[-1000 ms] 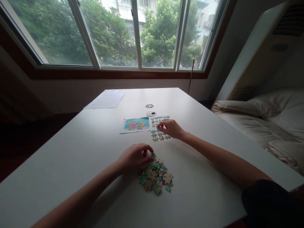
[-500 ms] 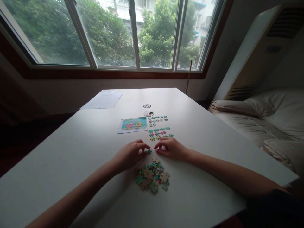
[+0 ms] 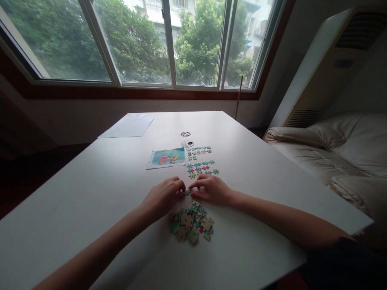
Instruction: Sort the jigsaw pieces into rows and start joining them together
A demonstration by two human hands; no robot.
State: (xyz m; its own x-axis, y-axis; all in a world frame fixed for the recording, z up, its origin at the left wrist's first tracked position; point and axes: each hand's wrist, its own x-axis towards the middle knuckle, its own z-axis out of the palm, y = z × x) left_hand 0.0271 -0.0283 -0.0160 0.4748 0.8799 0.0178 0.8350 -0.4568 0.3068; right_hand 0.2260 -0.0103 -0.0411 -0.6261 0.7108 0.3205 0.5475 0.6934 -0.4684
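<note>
A small green jigsaw piece [image 3: 187, 192] is pinched at its left side by the closed fingers of my left hand [image 3: 165, 195], just above or on the table. My right hand [image 3: 213, 188] faces it from the right, thumb and forefinger a little apart, their tips close to the piece's right edge. Whether they touch it I cannot tell. Below both hands lies a heap of loose jigsaw pieces [image 3: 189, 220], some with the plain backs up. Beyond the hands, jigsaw pieces are laid out in rows [image 3: 198, 164]; my right hand partly hides the nearest row.
A printed cartoon picture [image 3: 167, 158] lies left of the rows on the white table [image 3: 90, 201]. Two round items [image 3: 187, 143] are farther back, and a sheet of paper [image 3: 127, 127] is at the far left. A pale sofa [image 3: 302, 157] stands at the right.
My right hand has moved left, its fingertips now close to the green piece. My left hand keeps hold of it, its fingers more curled. The view has shifted slightly.
</note>
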